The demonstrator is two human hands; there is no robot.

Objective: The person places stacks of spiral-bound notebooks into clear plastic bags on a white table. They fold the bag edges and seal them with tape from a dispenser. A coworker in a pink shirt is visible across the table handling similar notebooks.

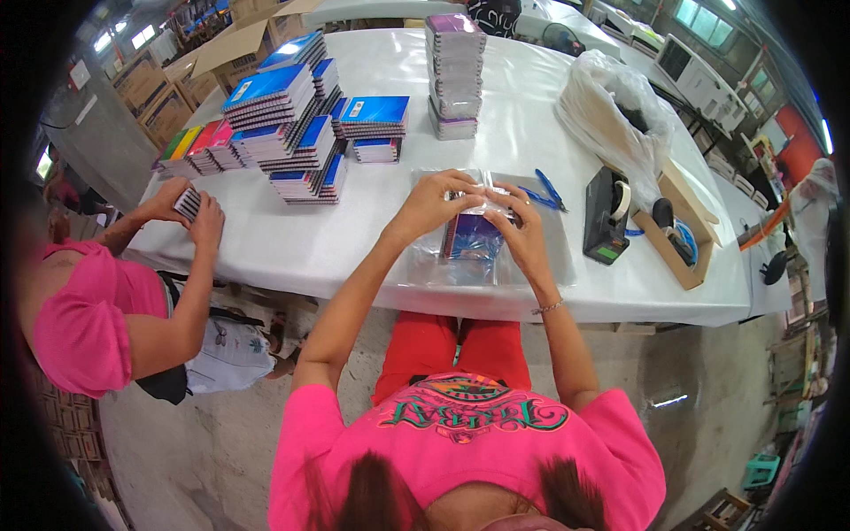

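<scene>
- a co-worker's hands [190,208] at the far left table edge hold a small notebook.
- stacks of blue notebooks [297,133] stand behind.
- left hand [434,202] pinches the top of a clear plastic bag [474,243] holding a purple notebook, on the white table [354,230].
- right hand [522,232] grips the bag's right edge.
- blue scissors [547,190], then a black tape dispenser [606,217], lie to the right.

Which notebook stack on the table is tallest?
The grey-purple stack at the table's far middle; it stands alone, clearly higher than the blue-covered stacks left of it.
</scene>
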